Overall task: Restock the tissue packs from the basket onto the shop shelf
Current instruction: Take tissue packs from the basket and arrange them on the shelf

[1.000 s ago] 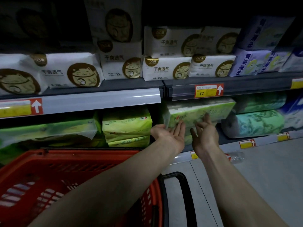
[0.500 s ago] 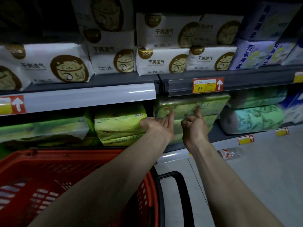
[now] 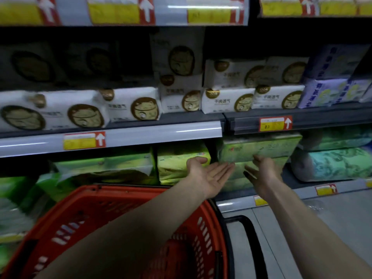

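Well, the shop shelf [image 3: 161, 133] fills the whole far side, tier over tier, dim and a bit blurred. Near me, low on the left, a red basket [image 3: 112, 200] with slotted walls sits in front of it, its black handle [image 3: 253, 234] hanging to the right over the pale floor; the person's left forearm crosses over it and hides much of its inside. On the middle tier lie white packs [image 3: 130, 103] with a brown cat emblem, some stacked two high, and further right some purple packs [image 3: 326, 91]. The lowest tier carries the tissue packs: a long green pack [image 3: 259, 148] right of centre, lying on another one beneath it, a yellow-green pack [image 3: 177, 162] just beside it on the left, and more green ones off to the left. Pale green rolls [image 3: 338, 164] lie at the right end. The left hand [image 3: 209, 174] is stretched out palm up, fingers straight and close together, tips reaching the lower edge of the long green pack. The right hand [image 3: 263, 170] is just beside it, fingers loosely spread in front of the same pack; I cannot tell whether it touches. Neither hand grips anything. A red and yellow price tag [image 3: 274, 123] sits on the rail just above that pack.
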`<state>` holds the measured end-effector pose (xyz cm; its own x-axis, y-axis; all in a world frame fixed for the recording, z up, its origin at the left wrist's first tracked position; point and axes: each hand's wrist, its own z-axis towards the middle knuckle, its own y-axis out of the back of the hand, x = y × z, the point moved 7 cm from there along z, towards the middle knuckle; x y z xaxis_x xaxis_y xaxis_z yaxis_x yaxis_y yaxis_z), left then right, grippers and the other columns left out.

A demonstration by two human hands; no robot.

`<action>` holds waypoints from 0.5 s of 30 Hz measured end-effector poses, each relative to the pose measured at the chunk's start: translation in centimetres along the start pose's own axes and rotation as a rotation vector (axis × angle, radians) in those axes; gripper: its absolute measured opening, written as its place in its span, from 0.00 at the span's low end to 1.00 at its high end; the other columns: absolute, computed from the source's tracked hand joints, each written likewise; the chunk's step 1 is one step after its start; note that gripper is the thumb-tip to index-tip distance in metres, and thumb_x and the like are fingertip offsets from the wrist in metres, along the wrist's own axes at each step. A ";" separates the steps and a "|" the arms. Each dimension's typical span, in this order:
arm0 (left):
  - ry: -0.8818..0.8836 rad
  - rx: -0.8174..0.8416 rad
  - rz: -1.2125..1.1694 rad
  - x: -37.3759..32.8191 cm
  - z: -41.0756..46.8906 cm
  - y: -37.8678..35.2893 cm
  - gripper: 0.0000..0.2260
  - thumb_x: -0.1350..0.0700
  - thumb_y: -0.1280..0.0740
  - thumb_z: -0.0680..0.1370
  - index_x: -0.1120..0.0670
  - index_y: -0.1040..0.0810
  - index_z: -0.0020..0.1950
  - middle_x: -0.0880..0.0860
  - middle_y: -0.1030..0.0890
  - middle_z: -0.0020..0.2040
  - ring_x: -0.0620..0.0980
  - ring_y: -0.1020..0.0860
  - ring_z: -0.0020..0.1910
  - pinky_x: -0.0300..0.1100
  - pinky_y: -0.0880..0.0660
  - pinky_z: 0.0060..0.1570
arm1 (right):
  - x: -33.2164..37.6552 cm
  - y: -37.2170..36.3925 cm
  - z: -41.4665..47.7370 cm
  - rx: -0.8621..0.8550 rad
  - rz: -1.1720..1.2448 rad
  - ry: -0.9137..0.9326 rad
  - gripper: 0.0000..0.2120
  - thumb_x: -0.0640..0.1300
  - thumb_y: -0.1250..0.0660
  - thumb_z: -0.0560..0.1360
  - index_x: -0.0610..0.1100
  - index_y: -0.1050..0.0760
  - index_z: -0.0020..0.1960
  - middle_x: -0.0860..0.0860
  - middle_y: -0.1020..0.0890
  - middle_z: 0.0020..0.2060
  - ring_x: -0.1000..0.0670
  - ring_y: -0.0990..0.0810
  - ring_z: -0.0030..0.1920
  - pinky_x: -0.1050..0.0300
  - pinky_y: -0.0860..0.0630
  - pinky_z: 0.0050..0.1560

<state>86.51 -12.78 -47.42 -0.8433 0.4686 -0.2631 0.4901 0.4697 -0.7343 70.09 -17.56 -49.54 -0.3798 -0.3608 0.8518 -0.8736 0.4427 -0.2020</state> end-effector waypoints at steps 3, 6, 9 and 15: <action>-0.021 0.024 0.207 -2.1 -4.4 2.3 0.22 0.53 0.41 0.80 0.63 0.27 0.71 0.64 0.17 0.61 0.64 0.16 0.54 0.53 0.19 0.51 | -1.4 -3.6 -3.9 0.238 -0.249 -0.066 0.16 0.45 0.42 0.86 0.40 0.24 0.69 0.44 0.16 0.54 0.42 0.17 0.49 0.51 0.22 0.49; -0.042 0.014 0.371 -5.1 -9.2 5.0 0.20 0.51 0.40 0.81 0.60 0.23 0.69 0.61 0.15 0.58 0.62 0.16 0.52 0.51 0.21 0.50 | -2.0 -7.8 -9.1 0.467 -0.521 -0.047 0.16 0.46 0.41 0.86 0.37 0.22 0.65 0.40 0.14 0.51 0.43 0.18 0.42 0.52 0.26 0.45; -0.122 -0.007 0.444 -9.5 -14.9 8.1 0.19 0.51 0.40 0.82 0.60 0.22 0.67 0.61 0.15 0.59 0.62 0.17 0.49 0.50 0.22 0.46 | -2.4 -12.8 -15.2 0.628 -0.630 0.067 0.17 0.47 0.38 0.85 0.35 0.20 0.64 0.36 0.13 0.55 0.41 0.17 0.47 0.53 0.26 0.43; -0.345 -0.083 0.564 -17.2 -24.7 13.4 0.17 0.52 0.40 0.81 0.58 0.21 0.65 0.60 0.14 0.59 0.59 0.17 0.43 0.45 0.21 0.39 | -3.9 -20.4 -24.4 0.767 -0.505 0.225 0.12 0.48 0.38 0.85 0.45 0.17 0.60 0.45 0.12 0.55 0.41 0.16 0.60 0.48 0.23 0.59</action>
<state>112.98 3.94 -37.24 -0.4679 0.3996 -0.7883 0.8807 0.2852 -0.3782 96.81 -5.17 -37.01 0.0953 -0.1599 0.9825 -0.9109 -0.4121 0.0213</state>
